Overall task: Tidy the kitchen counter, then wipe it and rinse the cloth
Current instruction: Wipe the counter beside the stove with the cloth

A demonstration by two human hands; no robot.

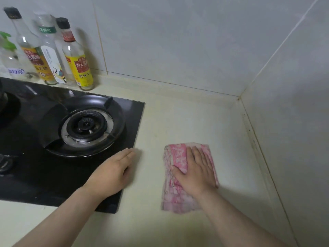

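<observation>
Your one cloth point(178, 155), pink and folded, lies on the counter point(187, 118) between the stove point(44, 179) and the right wall point(293, 122), with your right hand point(195, 173) pressing flat on it, fingers straight, not clenched round it. Your left hand point(112, 173) rests on the stove's right edge, fingers straight, holding nothing. Four bottles point(81, 68) stand behind the stove by the back wall, one of them a green-topped sprayer point(7, 45); one burner point(87, 123) shows whole, a second only partly at the left edge.
</observation>
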